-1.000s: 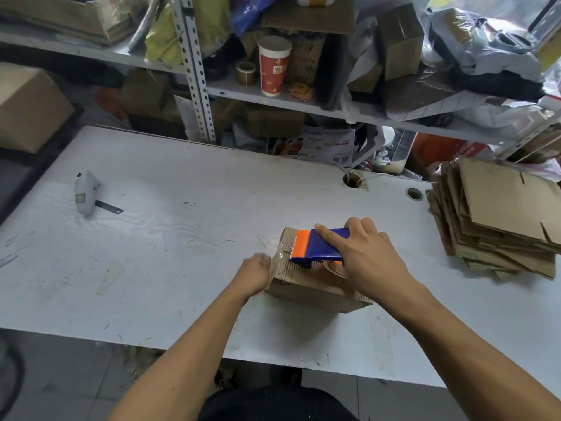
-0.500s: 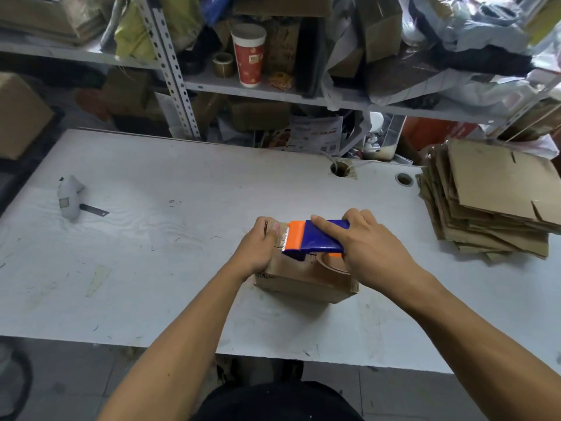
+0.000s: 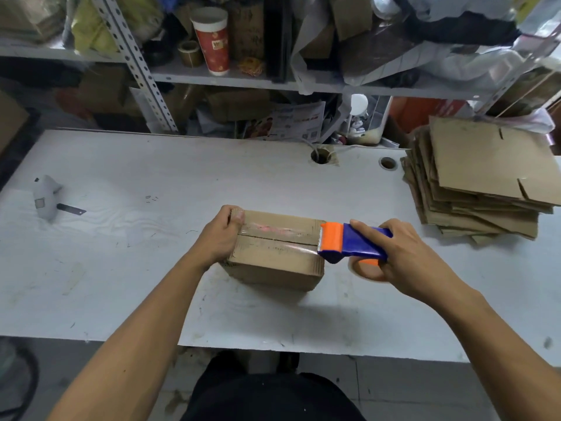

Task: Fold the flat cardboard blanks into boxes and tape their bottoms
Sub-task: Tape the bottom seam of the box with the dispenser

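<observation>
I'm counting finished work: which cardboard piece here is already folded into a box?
Only the box between the hands: it stands folded with clear tape along its seam. The cardboard blanks stacked at the table's right edge all lie flat.

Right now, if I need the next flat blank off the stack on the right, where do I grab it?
Pinch the top blank at its near-left corner, coming from the left: it overhangs the fanned stack there. The right hand holds the tape dispenser.

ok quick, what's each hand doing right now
left hand: grips the brown cardboard box
right hand: holds the blue and orange tape dispenser
</observation>
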